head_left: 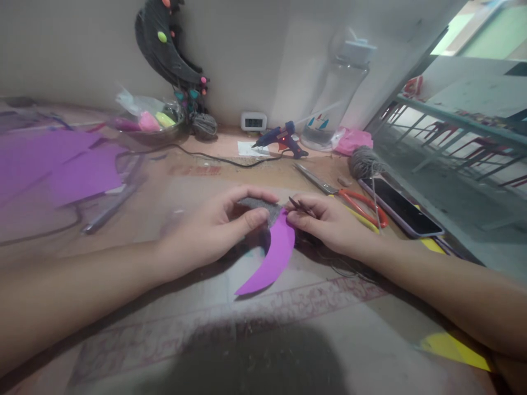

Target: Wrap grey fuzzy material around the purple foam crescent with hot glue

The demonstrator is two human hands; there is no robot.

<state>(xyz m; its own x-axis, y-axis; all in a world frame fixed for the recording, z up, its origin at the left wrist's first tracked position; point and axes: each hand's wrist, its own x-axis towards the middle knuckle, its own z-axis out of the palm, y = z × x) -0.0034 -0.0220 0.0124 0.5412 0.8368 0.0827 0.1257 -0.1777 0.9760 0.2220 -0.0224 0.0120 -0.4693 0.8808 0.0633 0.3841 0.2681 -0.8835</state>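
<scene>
A purple crescent-shaped foam piece (274, 258) lies on the table in front of me, its upper end wrapped in grey yarn (259, 204). My left hand (214, 227) is closed on that wrapped end, thumb and fingers pinching it. To the right, the fingers of my right hand (329, 222) are pinched on a thin dark strand of yarn (300, 206) right beside the crescent's top. Dark yarn trails under my right wrist.
Orange-handled scissors (349, 197) and a phone (401, 207) lie to the right, with a ball of grey yarn (364, 162) behind them. A blue glue gun (280, 137) sits at the back; purple foam sheets (61, 164) lie left. A yellow scrap (455, 348) lies near right.
</scene>
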